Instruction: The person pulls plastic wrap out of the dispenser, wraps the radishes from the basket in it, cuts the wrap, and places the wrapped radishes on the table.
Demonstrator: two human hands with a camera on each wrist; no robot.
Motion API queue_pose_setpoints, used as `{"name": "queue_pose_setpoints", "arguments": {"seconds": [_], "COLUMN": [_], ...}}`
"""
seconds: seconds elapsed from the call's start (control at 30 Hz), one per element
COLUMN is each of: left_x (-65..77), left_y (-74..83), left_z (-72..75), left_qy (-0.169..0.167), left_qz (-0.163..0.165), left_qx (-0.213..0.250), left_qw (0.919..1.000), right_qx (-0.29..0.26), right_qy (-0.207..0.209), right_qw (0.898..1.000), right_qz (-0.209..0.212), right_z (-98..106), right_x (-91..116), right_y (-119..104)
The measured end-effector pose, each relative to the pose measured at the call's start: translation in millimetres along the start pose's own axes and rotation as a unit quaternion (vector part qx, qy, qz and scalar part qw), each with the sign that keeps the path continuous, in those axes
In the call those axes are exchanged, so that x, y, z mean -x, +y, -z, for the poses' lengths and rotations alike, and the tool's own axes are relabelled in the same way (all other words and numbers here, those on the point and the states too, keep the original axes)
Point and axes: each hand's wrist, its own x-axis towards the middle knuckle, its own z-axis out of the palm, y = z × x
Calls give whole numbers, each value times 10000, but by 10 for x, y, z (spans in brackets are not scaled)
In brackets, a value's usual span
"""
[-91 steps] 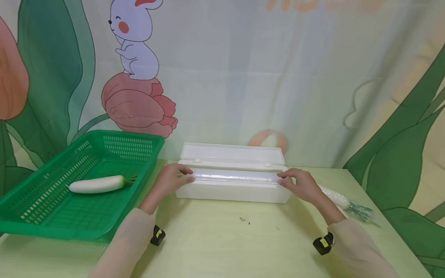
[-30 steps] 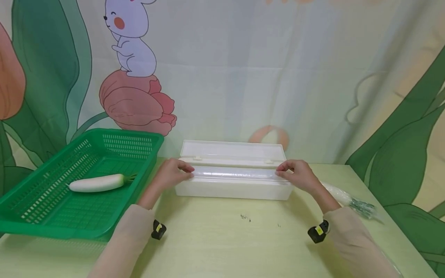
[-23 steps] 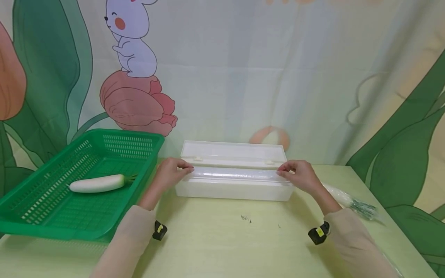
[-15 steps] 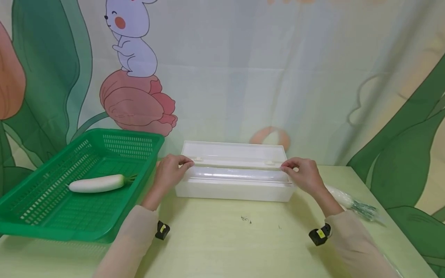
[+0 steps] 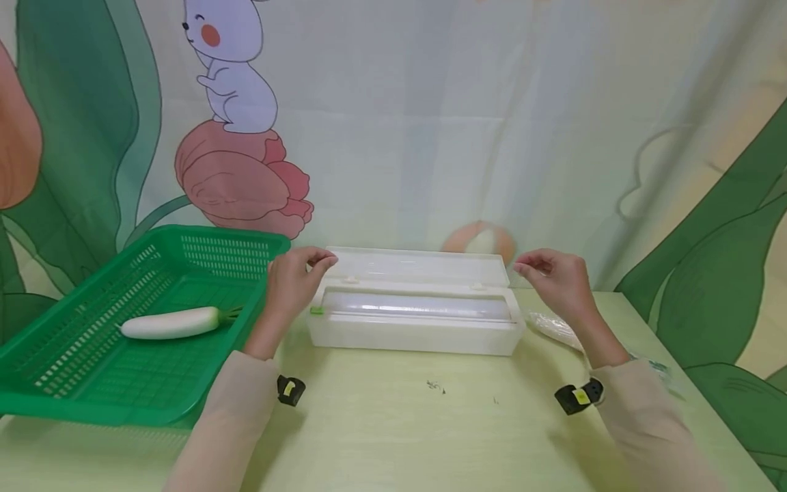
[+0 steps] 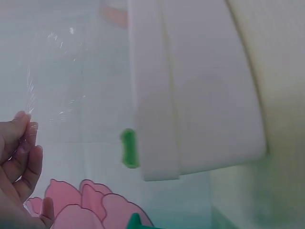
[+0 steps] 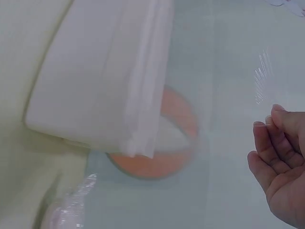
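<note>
- Left hand (image 5: 292, 283): thumb and fingertips pinched together on the edge of the clear plastic wrap (image 6: 56, 113).
- Right hand (image 5: 559, 283): the same pinch, on the wrap's other side.
- The wrap roll (image 5: 418, 305) sits in the open white dispenser box (image 5: 412, 338), below and between both hands — its long axis left to right, neither hand clearly nearer.
- Bare daikon (image 5: 172, 324): in the green basket (image 5: 123, 415), left of the left hand.

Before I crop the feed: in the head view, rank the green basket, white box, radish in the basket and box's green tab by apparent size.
1. green basket
2. white box
3. radish
4. green tab
No two look alike.
</note>
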Motion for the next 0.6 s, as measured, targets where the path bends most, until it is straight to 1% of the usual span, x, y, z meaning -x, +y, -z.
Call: {"name": "queue_pose_setpoints", "arguments": {"seconds": [0.13, 0.3, 0.47, 0.6], "left_x": [-54, -120, -192, -239], "left_y": [79, 181, 305, 419], "left_z": [77, 174, 285, 386], "left_qy": [332, 755, 1124, 1372], "left_qz": [-210, -435, -493, -542], "left_qx": [110, 287, 463, 660], "left_qw": [9992, 9958, 9914, 9869], "right_qx": [-58, -134, -348, -504], "right_qy": [100, 327, 690, 860], "right_qw": [9999, 9994, 9970, 9950], "right_qz": [-54, 10, 110, 108], "right_z": [113, 237, 358, 457], "right_x": [-49, -111, -172, -219], "right_y": [-90, -209, -312, -405]}}
